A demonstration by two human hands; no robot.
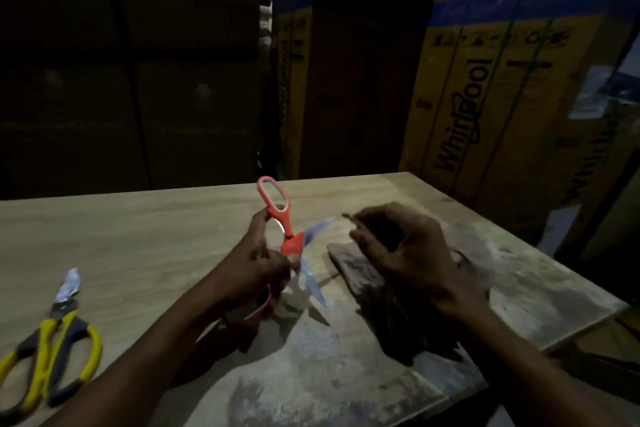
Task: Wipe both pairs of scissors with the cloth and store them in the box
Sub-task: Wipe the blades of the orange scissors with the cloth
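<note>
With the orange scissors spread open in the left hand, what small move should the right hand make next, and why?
Probably bring the cloth up onto a blade. The left hand grips the orange scissors with blades spread and bare, while the blurred right hand hovers above the cloth beside them. The yellow scissors lie untouched on the table.

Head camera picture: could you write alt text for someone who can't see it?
A person's left hand holds open orange scissors above a wooden table, while the blurred right hand hovers over a dark cloth. Yellow-handled scissors lie at the left; cardboard boxes stand behind.
</note>
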